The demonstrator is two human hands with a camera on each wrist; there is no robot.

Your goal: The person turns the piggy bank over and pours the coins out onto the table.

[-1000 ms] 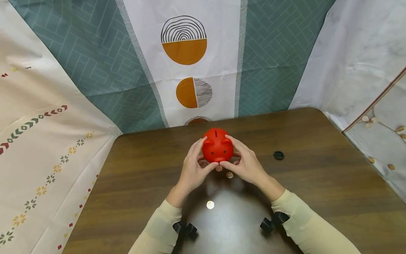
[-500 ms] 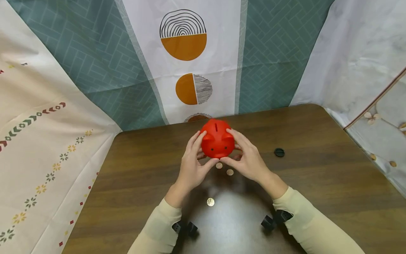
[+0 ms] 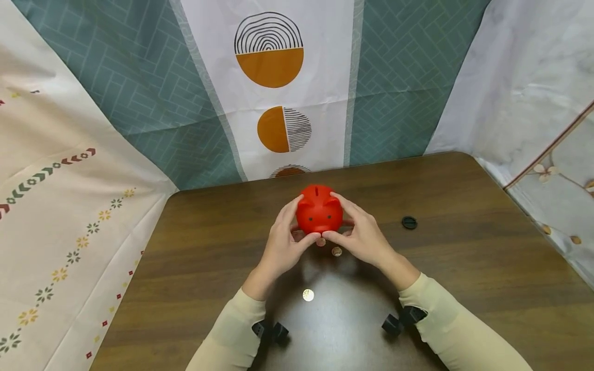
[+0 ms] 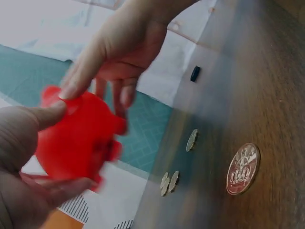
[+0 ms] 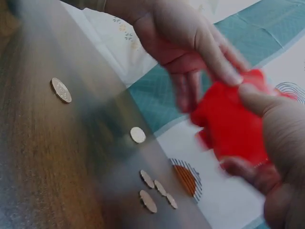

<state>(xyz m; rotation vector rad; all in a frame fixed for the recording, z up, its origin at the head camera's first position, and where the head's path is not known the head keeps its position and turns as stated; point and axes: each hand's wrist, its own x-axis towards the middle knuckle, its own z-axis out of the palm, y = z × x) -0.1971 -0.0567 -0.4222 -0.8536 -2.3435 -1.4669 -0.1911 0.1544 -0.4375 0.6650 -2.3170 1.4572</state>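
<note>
left hand and right hand curl round a glossy red pig-shaped bank. farther right, a round black disc lies on the brown wood-grain surface.

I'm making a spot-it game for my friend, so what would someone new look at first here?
Probably the bright red piggy bank, held above the brown wood-grain table between the left hand and right hand. Next, maybe the shiny coins on that table, a few of them bunched together. Behind, a big half-orange, half-striped circle stands out on the hanging cloth's white strip.
</note>
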